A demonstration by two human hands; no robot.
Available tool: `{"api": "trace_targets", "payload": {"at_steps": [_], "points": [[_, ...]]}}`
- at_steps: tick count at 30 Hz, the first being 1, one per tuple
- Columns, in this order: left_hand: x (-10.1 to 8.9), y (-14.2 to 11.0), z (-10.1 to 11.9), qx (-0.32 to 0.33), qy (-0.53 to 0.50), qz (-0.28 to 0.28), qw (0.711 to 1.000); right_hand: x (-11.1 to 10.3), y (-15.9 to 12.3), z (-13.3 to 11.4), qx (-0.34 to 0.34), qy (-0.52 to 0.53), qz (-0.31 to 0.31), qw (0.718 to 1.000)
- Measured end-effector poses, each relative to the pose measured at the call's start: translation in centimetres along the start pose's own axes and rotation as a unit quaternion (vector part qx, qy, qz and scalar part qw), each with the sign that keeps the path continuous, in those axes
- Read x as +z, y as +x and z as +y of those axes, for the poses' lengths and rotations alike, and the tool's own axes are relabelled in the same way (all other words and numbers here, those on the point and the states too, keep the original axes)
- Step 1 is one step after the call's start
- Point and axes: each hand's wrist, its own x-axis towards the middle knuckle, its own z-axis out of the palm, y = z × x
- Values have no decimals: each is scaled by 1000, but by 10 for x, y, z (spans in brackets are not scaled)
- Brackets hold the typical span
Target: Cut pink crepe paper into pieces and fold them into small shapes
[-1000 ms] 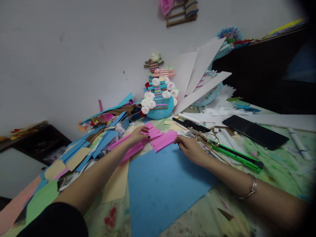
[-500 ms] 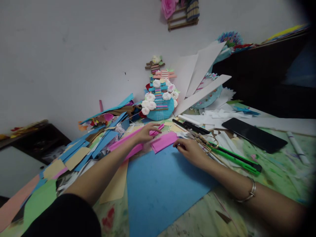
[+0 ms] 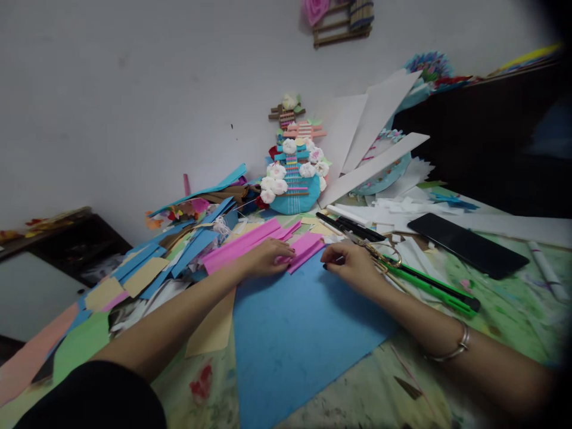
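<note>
My left hand (image 3: 267, 257) is down on the folded pink paper (image 3: 306, 250), with pink showing between its thumb and closed fingers. More pink paper (image 3: 241, 241) stretches behind that hand in long folded strips. Just right of the folded piece, my right hand (image 3: 351, 266) hovers low with curled fingers pinched together. Anything between those fingertips is too small or hidden to make out. Beneath both hands lies a large blue sheet (image 3: 299, 333). Gold-handled scissors (image 3: 379, 256) rest beside my right hand.
A green and black cutter-like tool (image 3: 433, 289), black pens (image 3: 357, 229) and a black phone (image 3: 467, 244) lie to the right. Cut paper pieces (image 3: 147, 277) crowd the left. A blue instrument-shaped craft with white flowers (image 3: 292, 187) stands against the wall, near white boards (image 3: 375, 170).
My left hand has come down onto the pink paper, its fingers closing from a spread pose. My right hand stays curled nearby. The whole view has shifted slightly.
</note>
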Motion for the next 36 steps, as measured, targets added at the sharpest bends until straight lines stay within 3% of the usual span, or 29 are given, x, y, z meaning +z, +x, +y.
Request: {"api": "trace_targets", "payload": {"at_steps": [3,8,10,14,16,19,22,25,30,32,33,36], "points": [[7,2,2,-10,-4,35,999,1,0,1,-2,20,-16,1000],[7,-3,20,-98,5,205,974,0,1,4,-2,50,-15,999],[7,-11,36,-116,-7,240,964,-1,0,2,-7,64,-14,998],[10,-32,72,-124,-65,235,962,-2,-6,-15,-41,71,17,996],[11,-41,88,-130,-94,226,961,-3,-9,-24,-110,34,40,993],[9,-50,104,-152,-236,204,938,-2,-12,-31,-149,16,53,987],[5,-54,108,-181,-330,182,908,0,-11,-27,-43,96,-50,993],[3,-55,100,-208,-317,221,898,0,-11,-25,34,162,-120,979],[3,-57,74,-224,-345,262,873,-2,-13,-32,126,288,-217,924],[2,-61,70,-198,-302,294,885,-1,-13,-32,147,310,-251,905],[1,-63,72,-165,-256,295,905,1,-13,-31,145,316,-256,902],[4,-68,86,-1,-56,207,977,6,-13,-26,113,281,-242,922]]}}
